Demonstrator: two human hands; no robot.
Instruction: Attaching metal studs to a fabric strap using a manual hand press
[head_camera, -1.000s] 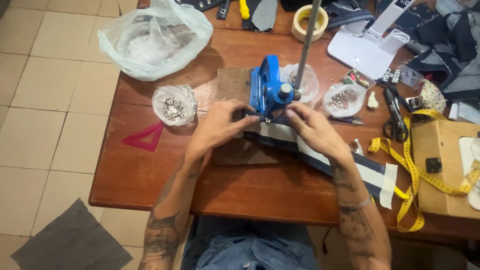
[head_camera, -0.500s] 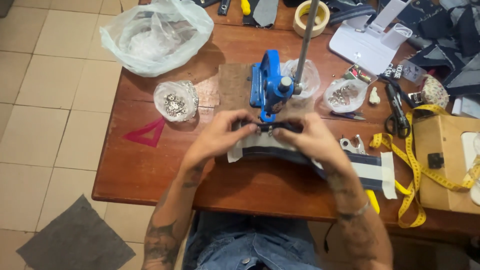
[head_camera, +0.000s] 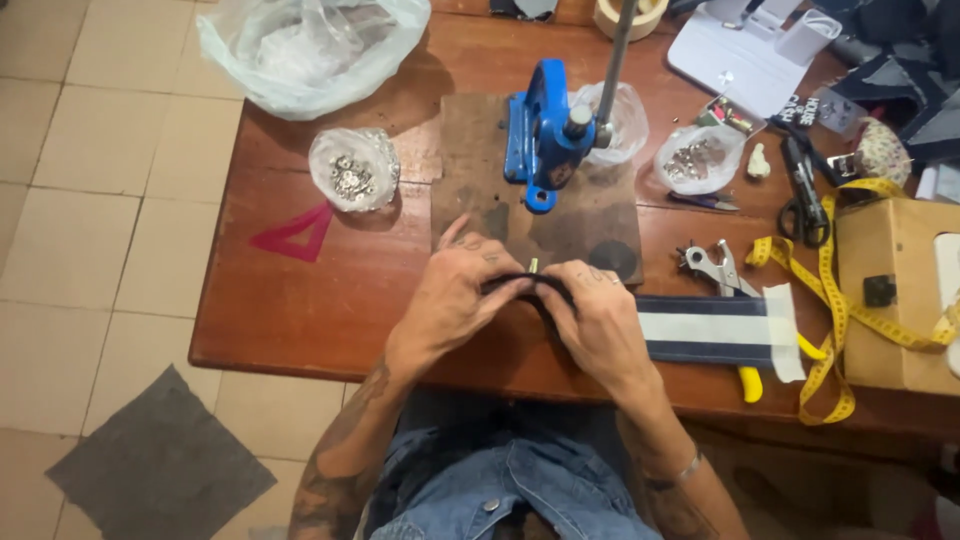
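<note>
My left hand and my right hand pinch a folded dark fabric strip between them, near the table's front edge. The strip runs to the right and carries a white band. A small metal piece sticks up from the fabric between my fingers. Just beyond my hands stands a blue hand press with a long grey lever, on a dark wooden board.
A wooden table holds small bags of metal snaps, a big crumpled plastic bag, a red triangle ruler, punch pliers, black scissors, a yellow tape measure and a cardboard box.
Both hands have drawn the fabric strip back from under the blue press toward the table's front edge. The camera view has also shifted closer.
</note>
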